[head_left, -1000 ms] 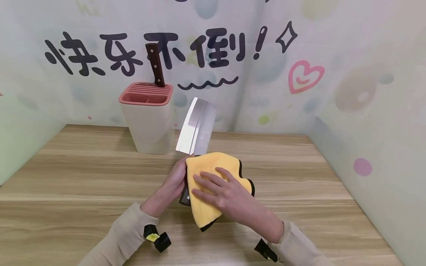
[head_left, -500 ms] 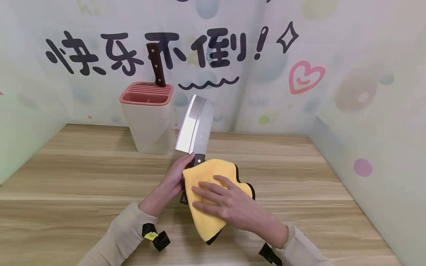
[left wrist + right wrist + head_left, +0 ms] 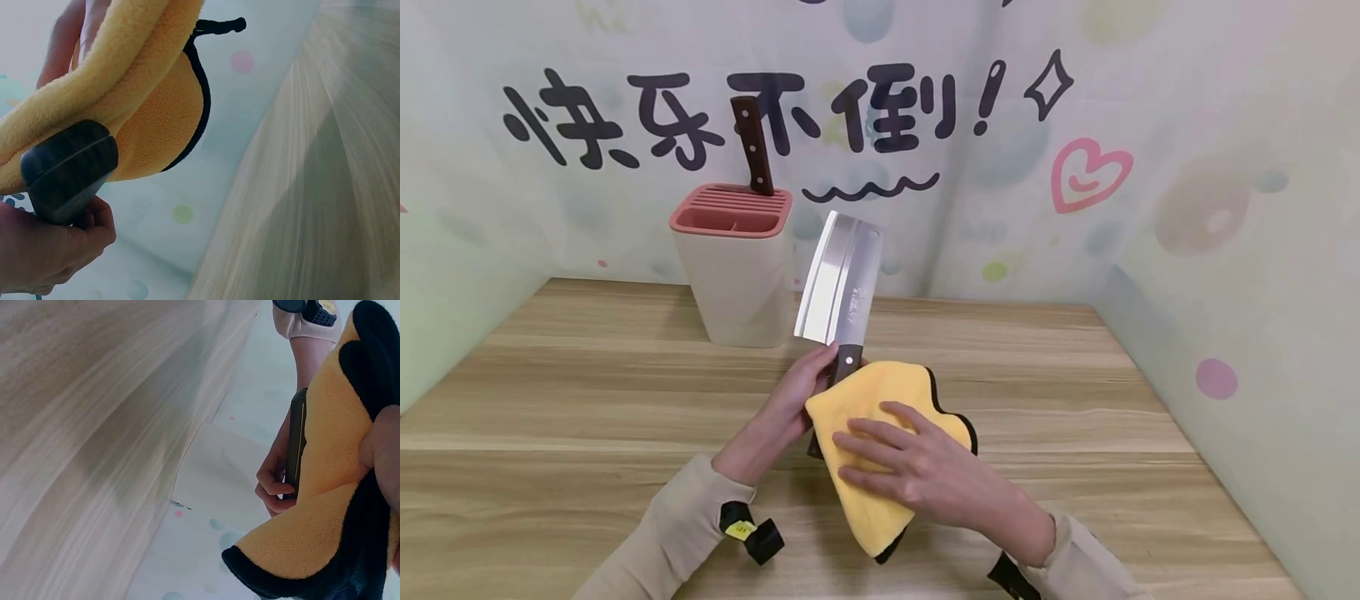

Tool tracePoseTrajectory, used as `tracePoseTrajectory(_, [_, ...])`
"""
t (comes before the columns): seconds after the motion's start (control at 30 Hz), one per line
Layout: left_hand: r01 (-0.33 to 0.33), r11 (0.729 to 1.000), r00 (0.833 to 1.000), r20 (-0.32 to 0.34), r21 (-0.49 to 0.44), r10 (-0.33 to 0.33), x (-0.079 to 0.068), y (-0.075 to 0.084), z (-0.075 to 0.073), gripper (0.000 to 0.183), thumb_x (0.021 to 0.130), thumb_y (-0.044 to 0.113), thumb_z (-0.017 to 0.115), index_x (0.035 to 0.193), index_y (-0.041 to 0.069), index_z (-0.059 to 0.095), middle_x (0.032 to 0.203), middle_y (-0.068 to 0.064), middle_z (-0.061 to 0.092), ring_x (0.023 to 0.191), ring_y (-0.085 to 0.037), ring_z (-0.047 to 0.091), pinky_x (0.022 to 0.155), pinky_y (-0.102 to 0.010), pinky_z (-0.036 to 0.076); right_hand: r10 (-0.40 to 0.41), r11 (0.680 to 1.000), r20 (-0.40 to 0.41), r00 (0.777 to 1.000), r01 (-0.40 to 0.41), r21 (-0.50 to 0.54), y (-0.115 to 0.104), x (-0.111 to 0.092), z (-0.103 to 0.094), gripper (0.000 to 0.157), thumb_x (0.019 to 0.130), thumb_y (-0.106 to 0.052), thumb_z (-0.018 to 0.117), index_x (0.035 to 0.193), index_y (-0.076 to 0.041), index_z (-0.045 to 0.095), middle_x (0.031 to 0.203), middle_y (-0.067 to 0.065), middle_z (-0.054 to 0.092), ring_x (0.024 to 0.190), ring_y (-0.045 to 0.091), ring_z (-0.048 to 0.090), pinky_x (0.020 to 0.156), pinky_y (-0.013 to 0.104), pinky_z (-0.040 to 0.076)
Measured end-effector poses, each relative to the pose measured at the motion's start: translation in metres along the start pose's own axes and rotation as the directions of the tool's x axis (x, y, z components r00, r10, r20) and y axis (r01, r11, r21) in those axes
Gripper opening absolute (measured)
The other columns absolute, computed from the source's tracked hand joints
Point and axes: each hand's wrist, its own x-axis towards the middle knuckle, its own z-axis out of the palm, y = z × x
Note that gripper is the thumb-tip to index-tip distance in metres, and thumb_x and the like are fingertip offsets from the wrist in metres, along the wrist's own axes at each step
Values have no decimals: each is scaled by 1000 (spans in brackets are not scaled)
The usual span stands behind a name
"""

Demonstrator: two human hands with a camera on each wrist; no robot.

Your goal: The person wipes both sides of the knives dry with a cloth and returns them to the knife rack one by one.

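My left hand (image 3: pixel 790 400) grips the dark, riveted handle of a cleaver (image 3: pixel 842 279), its broad shiny blade slanting up and away. A yellow cloth (image 3: pixel 880 383) with black edging drapes over much of that handle; the butt end still pokes out below it in the head view. My right hand (image 3: pixel 910 467) holds the cloth, fingers laid across its top and thumb tucked beneath, as the right wrist view shows. From the left wrist view, the handle's end (image 3: pixel 69 169) sits against the cloth, with curled fingers of the left hand (image 3: pixel 69 244) under it.
A white knife block (image 3: pixel 737 292) with a pink slotted top stands behind and left of the blade. One brown-handled knife (image 3: pixel 751 146) is upright in it. The wooden table (image 3: pixel 587 375) meets a printed backdrop at the rear and side walls.
The cloth and my right hand have slid down the handle toward me, uncovering the handle's upper part beside the blade. My left hand has stayed nearly in place.
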Motion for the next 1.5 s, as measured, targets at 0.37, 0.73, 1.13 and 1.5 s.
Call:
tracePoseTrajectory(0.37, [2, 1000, 1000, -4, -28, -2, 0, 0, 1, 36, 99, 26, 27, 116, -5, 35, 88, 0, 56, 76, -9, 57, 67, -20, 48, 10, 1000, 5, 1000, -10, 6, 0, -2, 0, 36, 78, -18, 54, 112, -26, 63, 124, -2, 53, 116, 18, 46, 94, 40, 38])
tracePoseTrajectory(0.73, [-6, 1000, 998, -69, -22, 5, 0, -2, 1, 31, 98, 25, 32, 111, -2, 39, 87, 0, 58, 74, -8, 57, 65, -19, 48, 57, 998, 36, 998, -58, 19, 2, -3, 3, 44, 72, -18, 67, 114, -25, 60, 126, -1, 51, 113, 17, 47, 94, 38, 38])
tracePoseTrajectory(1.13, [-55, 998, 990, -127, 39, 60, 1, -4, 6, 21, 97, 18, 33, 90, 4, 46, 74, 3, 51, 66, -5, 52, 62, -19, 44, 178, 983, 83, 981, -181, 25, 7, -3, 6, 45, 70, -13, 70, 112, -24, 61, 126, 0, 51, 112, 18, 49, 94, 41, 36])
tracePoseTrajectory(1.5, [-92, 993, 994, -50, 79, 96, 0, -7, 5, 33, 96, 10, 25, 117, -10, 40, 103, -6, 47, 93, -11, 48, 84, -24, 39, 286, 956, 67, 956, -290, 48, 15, -2, 11, 49, 67, -5, 72, 113, -21, 62, 126, 1, 52, 109, 20, 51, 93, 42, 38])
